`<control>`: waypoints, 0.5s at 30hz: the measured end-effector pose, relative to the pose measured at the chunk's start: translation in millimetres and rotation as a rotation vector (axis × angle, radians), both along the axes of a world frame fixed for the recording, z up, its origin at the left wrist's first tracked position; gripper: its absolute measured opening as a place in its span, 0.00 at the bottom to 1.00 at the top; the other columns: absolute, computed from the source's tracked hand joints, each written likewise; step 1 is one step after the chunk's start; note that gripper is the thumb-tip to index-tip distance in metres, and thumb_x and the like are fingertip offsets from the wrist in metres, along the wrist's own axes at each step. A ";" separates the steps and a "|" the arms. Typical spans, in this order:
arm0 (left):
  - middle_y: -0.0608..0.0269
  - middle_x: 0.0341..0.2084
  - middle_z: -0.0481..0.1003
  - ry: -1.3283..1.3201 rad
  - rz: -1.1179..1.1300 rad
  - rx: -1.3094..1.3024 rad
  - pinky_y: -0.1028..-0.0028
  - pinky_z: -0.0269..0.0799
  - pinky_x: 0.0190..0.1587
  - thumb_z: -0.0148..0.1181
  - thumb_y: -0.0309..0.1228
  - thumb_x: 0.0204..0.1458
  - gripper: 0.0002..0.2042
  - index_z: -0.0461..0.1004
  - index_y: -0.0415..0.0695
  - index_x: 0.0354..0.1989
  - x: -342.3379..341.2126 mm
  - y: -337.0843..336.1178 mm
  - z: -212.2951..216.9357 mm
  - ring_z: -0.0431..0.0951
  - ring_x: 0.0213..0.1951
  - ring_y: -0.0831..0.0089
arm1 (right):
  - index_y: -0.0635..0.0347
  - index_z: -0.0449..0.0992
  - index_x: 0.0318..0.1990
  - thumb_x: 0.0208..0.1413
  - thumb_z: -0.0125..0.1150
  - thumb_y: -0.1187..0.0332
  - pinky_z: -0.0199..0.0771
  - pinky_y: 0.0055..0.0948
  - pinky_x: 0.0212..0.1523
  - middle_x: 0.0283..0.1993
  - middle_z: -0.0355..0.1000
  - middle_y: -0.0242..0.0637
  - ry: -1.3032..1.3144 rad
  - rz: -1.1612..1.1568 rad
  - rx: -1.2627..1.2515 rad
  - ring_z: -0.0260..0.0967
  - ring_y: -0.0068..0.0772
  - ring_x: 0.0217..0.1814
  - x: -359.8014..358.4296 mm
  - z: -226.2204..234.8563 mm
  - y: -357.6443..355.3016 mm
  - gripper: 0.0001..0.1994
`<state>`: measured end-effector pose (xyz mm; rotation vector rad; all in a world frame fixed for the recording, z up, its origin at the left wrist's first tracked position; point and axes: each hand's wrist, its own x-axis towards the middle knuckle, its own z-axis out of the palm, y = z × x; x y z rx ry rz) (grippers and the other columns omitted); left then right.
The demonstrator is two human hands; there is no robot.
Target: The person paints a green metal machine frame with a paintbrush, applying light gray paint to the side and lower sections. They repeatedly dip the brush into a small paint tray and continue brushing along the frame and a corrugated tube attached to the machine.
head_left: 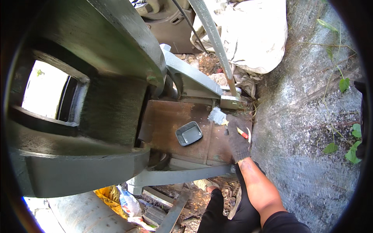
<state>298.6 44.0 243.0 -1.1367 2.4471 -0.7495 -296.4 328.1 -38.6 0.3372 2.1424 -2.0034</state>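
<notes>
My right hand (237, 136), in a dark grey knitted glove, is closed around a paintbrush (217, 116). The brush's bristles are coated in pale grey paint and point up and left, while its red-tipped handle end sticks out at the hand's right side. Beneath lies a rusty brown metal plate (167, 116), which the bristles touch or hover just over; I cannot tell which. On that plate, left of the brush, sits a small rectangular tub (189, 134) with grey paint inside. My left hand does not show.
A large grey-painted metal frame (91, 97) with a square opening fills the left. Grey side arms (182, 175) flank the plate, and a threaded rod (215, 37) rises beyond. White sacks (258, 35) lie at the back; a rough wall (307, 128) with vines stands right. Scrap (173, 209) litters the ground.
</notes>
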 end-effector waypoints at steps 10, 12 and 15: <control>0.41 0.59 0.74 0.023 -0.190 -0.181 0.41 0.67 0.61 0.53 0.54 0.68 0.27 0.73 0.46 0.64 21.4 -16.7 -25.5 0.72 0.61 0.40 | 0.60 0.78 0.59 0.73 0.52 0.58 0.73 0.27 0.46 0.45 0.76 0.31 0.407 -0.425 -0.206 0.71 0.21 0.43 -95.6 -6.7 -6.8 0.18; 0.41 0.59 0.74 0.022 -0.209 -0.187 0.41 0.67 0.61 0.53 0.54 0.68 0.27 0.73 0.45 0.63 18.9 -15.4 -27.7 0.72 0.61 0.39 | 0.61 0.78 0.59 0.73 0.52 0.59 0.73 0.27 0.47 0.44 0.75 0.30 0.328 -0.361 -0.145 0.71 0.21 0.43 -96.7 -19.3 -25.5 0.18; 0.42 0.59 0.74 -0.008 -0.202 -0.185 0.41 0.67 0.60 0.52 0.54 0.68 0.27 0.73 0.45 0.63 17.8 -13.3 -24.5 0.73 0.60 0.39 | 0.61 0.78 0.59 0.72 0.54 0.61 0.74 0.28 0.47 0.44 0.74 0.29 0.225 -0.296 -0.223 0.71 0.22 0.43 -85.4 -34.4 -28.1 0.17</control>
